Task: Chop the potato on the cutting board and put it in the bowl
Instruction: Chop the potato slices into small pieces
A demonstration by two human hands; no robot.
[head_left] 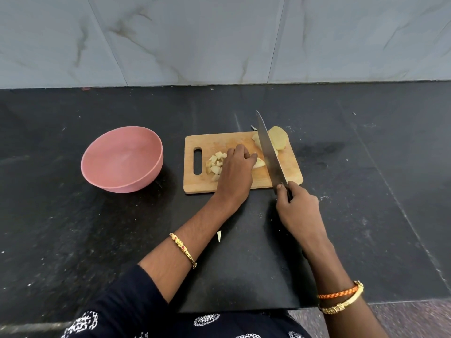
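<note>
Head view, looking down on the dark surface (73, 240): the left hand (235, 169) sits on the cutting board (244, 140), fingers curled down over a potato wedge (259, 163), pinning it in place. The right hand (296, 206) is wrapped round the handle of the knife (268, 152), its long blade angled across the board just right of that wedge, tip pointing away toward the wall. A pile of chopped cubes (216, 162) lies beside the board's handle slot, and a big uncut potato half (278, 137) waits at the far right corner with another slice next to it. The pink bowl (122, 158) stands to the left of the board, nothing in it yet. One stray sliver (219, 236) has landed on the surface near the left forearm.

For this cut, I'd say keep those left fingertips tucked back from the edge, let the blade come straight down close to the knuckles, and keep the pieces even. Plenty of potato left, so chopping looks about half done.
</note>
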